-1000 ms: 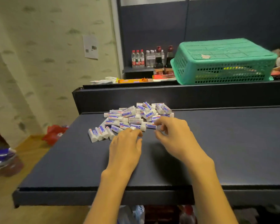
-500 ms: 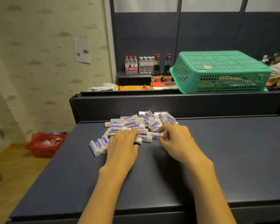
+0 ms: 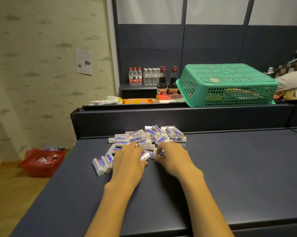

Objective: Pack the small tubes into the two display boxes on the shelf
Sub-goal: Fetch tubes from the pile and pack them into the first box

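Several small white tubes (image 3: 149, 135) with blue labels lie in a loose pile on the dark blue shelf (image 3: 230, 168), near its back wall. Three more tubes (image 3: 100, 165) lie side by side at the pile's near left. My left hand (image 3: 129, 161) lies palm down on the pile's near edge, and one tube (image 3: 145, 156) sticks out between its thumb and forefinger. My right hand (image 3: 173, 158) is beside it, fingers curled, pinching a tube (image 3: 155, 155) at the pile's front. No display box is in view.
An upturned green basket (image 3: 230, 82) sits on the higher ledge behind, with snack packets (image 3: 137, 100) and sauce bottles (image 3: 162, 82) to its left. A red basket (image 3: 41, 161) stands on the floor at left. A person (image 3: 293, 74) is at the far right.
The camera has tilted up. Both hands have slid a little deeper into the pile's near edge, and my right fingers have closed round a tube at the front.
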Demonstrator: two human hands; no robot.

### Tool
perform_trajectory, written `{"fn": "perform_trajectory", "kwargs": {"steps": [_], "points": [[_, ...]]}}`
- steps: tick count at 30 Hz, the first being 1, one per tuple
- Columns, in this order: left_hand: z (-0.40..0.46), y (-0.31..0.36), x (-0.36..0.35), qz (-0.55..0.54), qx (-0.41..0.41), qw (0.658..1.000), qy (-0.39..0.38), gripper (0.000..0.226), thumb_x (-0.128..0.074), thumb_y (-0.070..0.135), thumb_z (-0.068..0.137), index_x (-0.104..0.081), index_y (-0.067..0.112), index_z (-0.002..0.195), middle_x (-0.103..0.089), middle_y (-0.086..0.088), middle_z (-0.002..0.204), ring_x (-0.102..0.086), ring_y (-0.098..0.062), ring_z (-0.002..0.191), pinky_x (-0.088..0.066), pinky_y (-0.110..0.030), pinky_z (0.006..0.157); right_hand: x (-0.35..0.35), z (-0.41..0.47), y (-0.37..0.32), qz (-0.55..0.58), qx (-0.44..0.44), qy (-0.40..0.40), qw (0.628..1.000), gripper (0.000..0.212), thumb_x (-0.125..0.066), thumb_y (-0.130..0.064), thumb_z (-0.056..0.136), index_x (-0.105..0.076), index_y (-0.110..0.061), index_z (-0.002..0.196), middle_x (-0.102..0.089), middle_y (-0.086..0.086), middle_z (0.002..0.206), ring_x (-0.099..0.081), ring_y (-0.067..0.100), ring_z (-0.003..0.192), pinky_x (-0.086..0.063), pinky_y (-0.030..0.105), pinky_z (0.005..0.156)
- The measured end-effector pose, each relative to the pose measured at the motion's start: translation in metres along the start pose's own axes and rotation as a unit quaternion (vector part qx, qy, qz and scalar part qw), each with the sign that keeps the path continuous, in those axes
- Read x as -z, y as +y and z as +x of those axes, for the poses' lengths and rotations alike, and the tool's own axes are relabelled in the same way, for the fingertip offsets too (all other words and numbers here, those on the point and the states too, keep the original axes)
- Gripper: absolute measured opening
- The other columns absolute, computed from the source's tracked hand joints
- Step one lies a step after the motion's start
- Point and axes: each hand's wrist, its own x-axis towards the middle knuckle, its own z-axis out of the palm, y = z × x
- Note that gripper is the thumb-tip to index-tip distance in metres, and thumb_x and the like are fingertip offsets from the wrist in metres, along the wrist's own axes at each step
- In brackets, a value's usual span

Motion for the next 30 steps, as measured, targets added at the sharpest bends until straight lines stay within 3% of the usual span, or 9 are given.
{"fn": "perform_trajectory", "kwargs": {"steps": [6, 11, 15, 17, 20, 22, 25, 27, 30], "points": [[-0.01, 0.002, 0.004, -0.048, 0.017, 0.998, 0.037, 0.027, -0.056, 0.039, 0.09, -0.057, 0.031, 0.116, -0.051, 0.007, 0.119, -0.044, -0.013, 0.113, -0.036, -0.026, 0.09, 0.007, -0.013, 0.004, -0.019, 0.009, 0.035, 0.999, 0.015, -0.056, -0.034, 0.093, -0.057, -0.025, 0.105, -0.056, 0.002, 0.12, -0.048, 0.026, 0.112, -0.042, 0.038, 0.089], [-0.022, 0.009, 0.009, -0.115, 0.034, 0.991, 0.051, 0.022, -0.06, 0.035, 0.089, -0.053, 0.026, 0.109, -0.058, 0.009, 0.114, -0.052, -0.014, 0.104, -0.037, -0.025, 0.076, 0.015, -0.03, 0.011, 0.126, 0.014, 0.069, 0.989, 0.01, -0.056, -0.024, 0.09, -0.054, -0.033, 0.091, -0.062, -0.004, 0.098, -0.062, 0.02, 0.091, -0.053, 0.039, 0.082], [-0.033, 0.021, 0.007, -0.182, 0.008, 0.981, 0.066, 0.035, -0.061, 0.031, 0.089, -0.047, 0.028, 0.121, -0.063, 0.004, 0.111, -0.057, -0.02, 0.104, -0.046, -0.034, 0.081, 0.015, -0.048, 0.017, 0.183, 0.011, 0.123, 0.975, 0.016, -0.056, -0.016, 0.09, -0.055, -0.032, 0.088, -0.06, -0.006, 0.088, -0.059, 0.011, 0.079, -0.049, 0.024, 0.07], [-0.037, 0.028, 0.003, -0.211, -0.018, 0.975, 0.066, 0.041, -0.06, 0.029, 0.09, -0.043, 0.035, 0.127, -0.064, 0.004, 0.104, -0.059, -0.021, 0.098, -0.047, -0.036, 0.08, 0.016, -0.06, 0.022, 0.201, 0.007, 0.149, 0.968, 0.014, -0.054, -0.016, 0.093, -0.058, -0.03, 0.093, -0.062, -0.002, 0.09, -0.059, 0.012, 0.08, -0.05, 0.027, 0.073], [-0.04, 0.039, -0.006, -0.246, -0.054, 0.966, 0.059, 0.023, -0.059, 0.027, 0.09, -0.056, 0.034, 0.112, -0.06, 0.005, 0.084, -0.056, -0.015, 0.076, -0.047, -0.033, 0.074, 0.016, -0.077, 0.035, 0.234, -0.012, 0.205, 0.95, 0.021, -0.047, -0.013, 0.097, -0.061, -0.029, 0.099, -0.063, -0.001, 0.096, -0.061, 0.013, 0.085, -0.051, 0.025, 0.075], [-0.043, 0.049, -0.011, -0.285, -0.06, 0.955, 0.056, 0.012, -0.062, 0.027, 0.089, -0.064, 0.03, 0.101, -0.064, 0.004, 0.082, -0.056, -0.013, 0.071, -0.046, -0.03, 0.075, 0.016, -0.087, 0.047, 0.295, -0.049, 0.249, 0.921, 0.024, -0.045, -0.01, 0.098, -0.064, -0.026, 0.1, -0.064, -0.001, 0.096, -0.063, 0.015, 0.086, -0.054, 0.025, 0.075], [-0.048, 0.069, -0.015, -0.326, -0.057, 0.943, 0.033, 0.024, -0.061, 0.026, 0.09, -0.065, 0.025, 0.113, -0.067, 0.001, 0.086, -0.061, -0.015, 0.08, -0.039, -0.018, 0.076, 0.023, -0.101, 0.06, 0.464, -0.113, 0.278, 0.834, 0.022, -0.048, -0.01, 0.097, -0.064, -0.024, 0.102, -0.064, 0.002, 0.085, -0.067, 0.024, 0.083, -0.059, 0.04, 0.077], [-0.05, 0.083, -0.017, -0.328, -0.065, 0.943, 0.006, 0.036, -0.058, 0.019, 0.089, -0.059, 0.024, 0.125, -0.066, 0.001, 0.092, -0.061, -0.015, 0.086, -0.039, -0.018, 0.081, 0.034, -0.112, 0.069, 0.523, -0.129, 0.276, 0.796, 0.019, -0.059, -0.009, 0.092, -0.063, -0.019, 0.107, -0.062, 0.007, 0.08, -0.065, 0.021, 0.074, -0.059, 0.033, 0.071], [-0.051, 0.104, -0.02, -0.317, -0.094, 0.943, -0.032, 0.061, -0.057, 0.005, 0.082, -0.046, 0.027, 0.138, -0.058, 0.001, 0.106, -0.058, -0.017, 0.09, -0.044, -0.025, 0.089, 0.045, -0.123, 0.091, 0.474, -0.116, 0.278, 0.828, 0.039, -0.068, -0.003, 0.084, -0.063, -0.022, 0.117, -0.065, 0.008, 0.092, -0.062, 0.016, 0.074, -0.058, 0.033, 0.074]]}}
